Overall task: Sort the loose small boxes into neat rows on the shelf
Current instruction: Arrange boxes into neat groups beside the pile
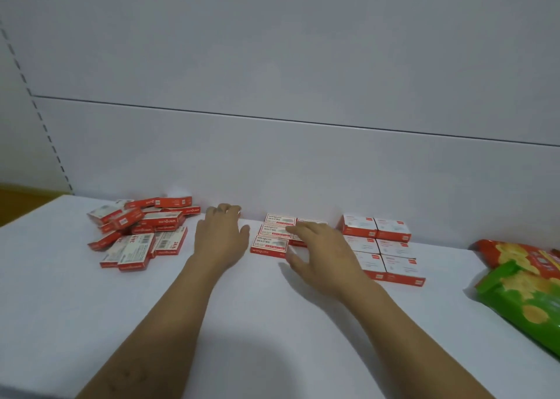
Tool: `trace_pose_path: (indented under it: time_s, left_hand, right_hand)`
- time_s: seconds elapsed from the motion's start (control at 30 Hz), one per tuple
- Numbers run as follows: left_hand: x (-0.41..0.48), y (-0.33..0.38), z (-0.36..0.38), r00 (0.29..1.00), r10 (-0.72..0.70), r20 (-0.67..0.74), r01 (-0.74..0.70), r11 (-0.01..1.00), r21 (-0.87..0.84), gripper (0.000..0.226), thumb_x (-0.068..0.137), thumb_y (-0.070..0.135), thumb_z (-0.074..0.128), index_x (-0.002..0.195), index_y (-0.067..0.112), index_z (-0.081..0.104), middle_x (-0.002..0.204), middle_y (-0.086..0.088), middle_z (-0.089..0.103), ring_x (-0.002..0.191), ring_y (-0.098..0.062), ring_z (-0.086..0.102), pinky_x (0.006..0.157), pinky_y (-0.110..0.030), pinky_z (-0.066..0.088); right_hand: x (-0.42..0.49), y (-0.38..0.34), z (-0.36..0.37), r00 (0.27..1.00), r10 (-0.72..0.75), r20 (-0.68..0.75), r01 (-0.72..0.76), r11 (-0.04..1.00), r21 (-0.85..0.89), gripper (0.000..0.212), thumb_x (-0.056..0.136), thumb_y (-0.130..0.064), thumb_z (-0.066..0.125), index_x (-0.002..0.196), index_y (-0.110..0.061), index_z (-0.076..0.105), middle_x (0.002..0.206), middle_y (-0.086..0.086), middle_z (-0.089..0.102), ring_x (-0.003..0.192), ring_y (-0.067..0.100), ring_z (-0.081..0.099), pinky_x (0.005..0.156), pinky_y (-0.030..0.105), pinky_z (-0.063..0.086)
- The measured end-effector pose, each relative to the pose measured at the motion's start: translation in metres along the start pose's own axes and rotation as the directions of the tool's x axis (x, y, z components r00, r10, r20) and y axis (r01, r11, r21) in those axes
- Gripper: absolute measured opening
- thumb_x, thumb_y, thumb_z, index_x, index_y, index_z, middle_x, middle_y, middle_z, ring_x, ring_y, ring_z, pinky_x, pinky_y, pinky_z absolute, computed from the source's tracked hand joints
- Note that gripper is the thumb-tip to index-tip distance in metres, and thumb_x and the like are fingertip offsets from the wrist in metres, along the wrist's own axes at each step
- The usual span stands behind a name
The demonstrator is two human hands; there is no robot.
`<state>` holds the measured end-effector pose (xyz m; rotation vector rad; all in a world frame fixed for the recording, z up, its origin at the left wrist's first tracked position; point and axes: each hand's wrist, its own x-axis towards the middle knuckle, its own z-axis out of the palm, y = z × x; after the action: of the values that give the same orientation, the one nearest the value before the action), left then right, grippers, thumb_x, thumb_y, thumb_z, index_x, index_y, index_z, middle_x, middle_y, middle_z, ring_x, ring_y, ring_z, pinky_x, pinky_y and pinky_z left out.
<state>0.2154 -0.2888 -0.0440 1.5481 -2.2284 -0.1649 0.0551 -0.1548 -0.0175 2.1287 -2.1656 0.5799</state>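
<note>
Two hands are what we see from the head camera, both stretched palm-down over the white shelf (272, 323). Our left hand (222, 235) lies between the two groups of red-and-white boxes, its fingers loosely bent towards the back panel (272, 65) and gripping nothing we can make out. Our right hand (318, 247) is spread wide and relaxed, its fingers over the right side of the neat block of small boxes (272, 235) and its thumb held apart near the front box's end. That block sits mid-shelf near the panel, lined up in straight rows. To our left, well apart from it, the loose pile of small boxes (142, 232) lies jumbled at all angles. Just right of the block, larger boxes (381, 247) stand in tidy rows. At the far right edge lie a red snack bag (521, 256) and a green snack bag (521, 304).
</note>
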Motion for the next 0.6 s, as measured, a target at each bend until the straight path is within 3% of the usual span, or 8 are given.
trace_pose_path:
  time_s: [0.1,0.2,0.27,0.47,0.6]
  left_hand:
    - [0.012,-0.011,0.010,0.993,-0.083,0.084,0.078,0.995,0.063,0.058,0.095,0.043,0.043,0.148,0.023,0.027,0.157,-0.004,0.023,0.144,-0.028,0.017,0.111,-0.050,0.023]
    - [0.018,-0.009,0.018,0.987,-0.131,0.097,0.117,0.984,0.136,0.059,0.094,0.049,0.038,0.148,0.026,0.028,0.158,-0.007,0.018,0.144,-0.030,0.012,0.110,-0.051,0.021]
    - [0.019,-0.007,0.019,0.983,-0.157,0.094,0.142,0.979,0.144,0.056,0.093,0.051,0.040,0.143,0.028,0.034,0.156,-0.011,0.022,0.143,-0.035,0.014,0.109,-0.052,0.021]
    - [0.015,-0.013,0.012,0.982,-0.182,0.044,0.176,0.977,0.121,0.029,0.091,0.042,0.049,0.115,0.025,0.048,0.131,-0.016,0.048,0.121,-0.037,0.041,0.101,-0.050,0.027]
    - [0.012,-0.014,0.008,0.973,-0.232,0.023,0.230,0.971,0.068,0.045,0.085,0.044,0.056,0.119,0.017,0.046,0.129,-0.021,0.047,0.122,-0.038,0.040,0.102,-0.047,0.028]
  right_hand:
    - [-0.012,0.004,0.007,1.000,-0.010,0.004,0.010,1.000,0.002,0.052,0.090,-0.041,0.054,0.140,-0.030,0.043,0.145,-0.011,0.044,0.134,0.013,0.036,0.111,0.031,0.024]
    - [-0.020,0.009,0.006,1.000,0.000,-0.019,0.001,0.999,0.033,0.054,0.089,-0.041,0.056,0.140,-0.035,0.041,0.145,-0.016,0.043,0.133,0.009,0.035,0.110,0.029,0.024]
    - [-0.022,0.011,0.004,1.000,0.005,-0.015,-0.005,0.999,0.050,0.054,0.089,-0.042,0.056,0.141,-0.037,0.040,0.145,-0.017,0.042,0.133,0.008,0.035,0.110,0.029,0.024]
    - [-0.024,0.007,0.006,0.998,0.035,0.044,-0.039,0.995,0.089,0.057,0.091,-0.045,0.055,0.144,-0.038,0.034,0.149,-0.017,0.038,0.135,0.009,0.032,0.111,0.030,0.025]
    - [-0.024,0.007,0.004,0.998,0.043,0.049,-0.048,0.994,0.098,0.056,0.090,-0.045,0.056,0.143,-0.037,0.037,0.147,-0.014,0.041,0.133,0.011,0.037,0.110,0.032,0.029]
